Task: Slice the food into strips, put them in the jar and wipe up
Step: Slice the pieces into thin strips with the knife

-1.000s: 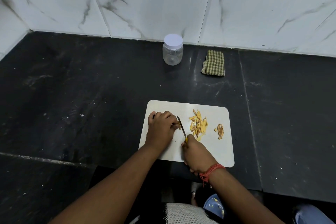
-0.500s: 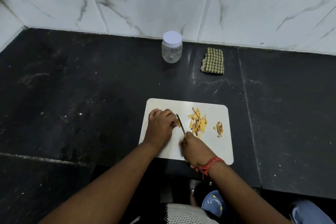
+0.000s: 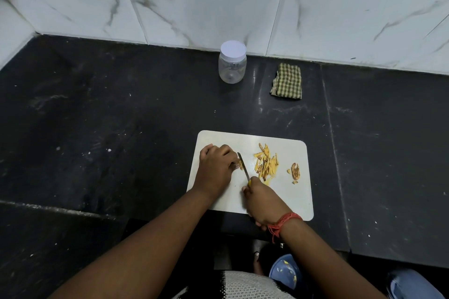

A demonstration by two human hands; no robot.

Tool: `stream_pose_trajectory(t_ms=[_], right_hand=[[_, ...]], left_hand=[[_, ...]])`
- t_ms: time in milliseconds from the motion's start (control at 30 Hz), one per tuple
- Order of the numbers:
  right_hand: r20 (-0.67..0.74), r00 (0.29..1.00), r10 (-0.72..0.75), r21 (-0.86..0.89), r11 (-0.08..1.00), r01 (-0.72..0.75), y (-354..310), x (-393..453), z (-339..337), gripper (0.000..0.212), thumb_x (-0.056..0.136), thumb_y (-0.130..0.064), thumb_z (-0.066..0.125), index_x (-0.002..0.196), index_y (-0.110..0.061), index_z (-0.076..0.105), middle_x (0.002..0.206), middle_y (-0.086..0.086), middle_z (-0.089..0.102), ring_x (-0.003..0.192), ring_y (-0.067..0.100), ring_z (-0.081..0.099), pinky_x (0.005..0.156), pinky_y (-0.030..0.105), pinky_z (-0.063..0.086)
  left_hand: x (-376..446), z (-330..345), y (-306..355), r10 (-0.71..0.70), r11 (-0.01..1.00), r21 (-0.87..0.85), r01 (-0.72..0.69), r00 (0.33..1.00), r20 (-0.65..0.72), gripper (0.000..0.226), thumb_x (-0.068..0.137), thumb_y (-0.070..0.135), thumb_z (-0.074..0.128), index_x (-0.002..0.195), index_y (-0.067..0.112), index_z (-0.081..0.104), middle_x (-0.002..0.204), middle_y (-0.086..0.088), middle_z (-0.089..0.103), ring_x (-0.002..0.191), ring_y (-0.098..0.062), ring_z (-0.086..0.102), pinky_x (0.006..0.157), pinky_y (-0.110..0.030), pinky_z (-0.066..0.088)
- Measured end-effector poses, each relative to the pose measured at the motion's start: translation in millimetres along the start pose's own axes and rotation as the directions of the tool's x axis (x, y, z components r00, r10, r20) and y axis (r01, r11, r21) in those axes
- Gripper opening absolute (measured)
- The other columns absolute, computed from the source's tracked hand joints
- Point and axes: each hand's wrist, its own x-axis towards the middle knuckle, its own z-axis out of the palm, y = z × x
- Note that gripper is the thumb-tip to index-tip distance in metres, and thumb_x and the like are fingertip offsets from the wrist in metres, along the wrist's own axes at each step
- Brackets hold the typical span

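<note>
1 head-worn view looks steeply down, close over the black counter (image 3: pixel 97 128).

Both bare forearms reach forward from the bottom edge and draw together over the near half of the cutting board (image 3: pixel 286 199). The left hand (image 3: pixel 215 167) lies knuckles-up near the board's left edge, fingers curled under and pinning a small piece of food (image 3: pixel 240 165) at its fingertips. The right hand (image 3: pixel 261 201), a red thread around its wrist, is closed round the handle of a knife (image 3: pixel 243 166) whose blade angles up and leftward to the left fingertips.
</note>
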Motion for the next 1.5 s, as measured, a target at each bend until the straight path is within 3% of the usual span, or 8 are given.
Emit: stream_pose_trajectory(t_ms=[367, 467, 533, 767, 933, 1000, 1167, 1500], right_hand=[[0.003, 1.0, -0.015, -0.055, 0.998, 0.015, 0.7, 3.1, 1.6, 0.015, 0.104, -0.022, 0.036, 0.095, -0.01, 0.035, 0.07, 0.001, 0.044, 0.067, 0.022, 0.047, 0.058, 0.03, 0.031], [0.013, 1.0, -0.012, -0.062, 0.998, 0.013, 5.4, -2.8, 2.9, 0.014, 0.104, -0.023, 0.037, 0.096, -0.011, 0.035, 0.082, 0.01, 0.056, 0.077, 0.027, 0.052, 0.065, 0.029, 0.034], [0.016, 1.0, -0.014, -0.069, 0.998, 0.015, 11.5, -8.5, 5.7, 0.013, 0.103, -0.022, 0.038, 0.097, -0.011, 0.035, 0.093, 0.018, 0.06, 0.083, 0.029, 0.057, 0.066, 0.028, 0.035], [0.01, 0.999, -0.036, -0.089, 0.995, 0.036, 27.9, -23.9, 9.9, 0.005, 0.102, -0.014, 0.04, 0.102, -0.01, 0.039, 0.09, 0.009, 0.055, 0.077, 0.021, 0.05, 0.068, 0.025, 0.035], [0.024, 0.999, -0.022, -0.098, 0.995, 0.024, 38.0, -35.4, 7.3, 0.017, 0.1, -0.012, 0.039, 0.114, -0.005, 0.045, 0.098, 0.014, 0.062, 0.091, 0.029, 0.061, 0.072, 0.029, 0.041], [0.037, 0.999, -0.023, -0.081, 0.996, 0.025, 40.3, -38.1, 5.2, 0.017, 0.1, -0.012, 0.039, 0.113, -0.005, 0.046, 0.092, 0.011, 0.059, 0.086, 0.028, 0.062, 0.068, 0.029, 0.041], [0.016, 1.0, 0.021, 0.17, 0.985, -0.024, 29.3, -48.0, -4.1, 0.021, 0.104, -0.034, 0.037, 0.103, -0.014, 0.042, 0.067, 0.008, 0.051, 0.028, 0.002, 0.041, 0.034, 0.019, 0.032], [-0.013, 1.0, 0.009, 0.17, 0.985, -0.007, 5.7, -27.0, -5.5, 0.02, 0.103, -0.031, 0.036, 0.097, -0.013, 0.038, 0.067, 0.007, 0.052, 0.039, 0.014, 0.041, 0.033, 0.016, 0.03]], left_hand=[[0.4, 1.4, 0.6, -0.062, 0.996, -0.058, 0.063, 0.998, 0.012, 0.013, 0.086, 0.014, 0.071, 0.079, 0.024, 0.065, 0.094, 0.009, 0.061, 0.087, -0.018, 0.054, 0.107, -0.031, 0.022], [0.2, 2.3, 2.7, -0.095, 0.993, -0.065, 0.095, 0.995, 0.015, 0.012, 0.087, 0.014, 0.07, 0.081, 0.023, 0.065, 0.094, 0.01, 0.061, 0.088, -0.019, 0.054, 0.112, -0.036, 0.024], [-0.1, 3.2, 3.1, -0.096, 0.994, -0.058, 0.097, 0.995, 0.016, 0.012, 0.088, 0.015, 0.07, 0.081, 0.022, 0.064, 0.093, 0.01, 0.061, 0.087, -0.018, 0.054, 0.113, -0.039, 0.028], [-0.1, 4.1, 1.5, -0.081, 0.995, -0.049, 0.081, 0.997, 0.007, 0.01, 0.09, 0.018, 0.071, 0.083, 0.022, 0.066, 0.094, 0.011, 0.061, 0.087, -0.016, 0.054, 0.111, -0.04, 0.03], [-1.0, 4.6, 1.4, -0.077, 0.995, -0.059, 0.076, 0.997, -0.016, 0.007, 0.088, 0.017, 0.074, 0.084, 0.02, 0.068, 0.092, 0.009, 0.062, 0.085, -0.012, 0.046, 0.104, -0.044, 0.037], [-0.8, 4.5, 0.8, -0.078, 0.995, -0.069, 0.077, 0.997, -0.018, 0.006, 0.088, 0.018, 0.074, 0.085, 0.02, 0.069, 0.092, 0.009, 0.061, 0.085, -0.011, 0.044, 0.102, -0.044, 0.038], [-2.6, 3.9, -0.6, -0.091, 0.991, -0.095, 0.092, 0.996, 0.01, 0.001, 0.091, 0.023, 0.071, 0.09, 0.023, 0.07, 0.096, 0.011, 0.06, 0.093, -0.013, 0.047, 0.102, -0.04, 0.037], [-0.4, -1.2, 2.7, -0.172, 0.965, -0.196, 0.174, 0.985, 0.028, 0.009, 0.084, 0.024, 0.077, 0.084, 0.027, 0.069, 0.085, 0.018, 0.057, 0.089, -0.014, 0.053, 0.092, -0.035, 0.038]])
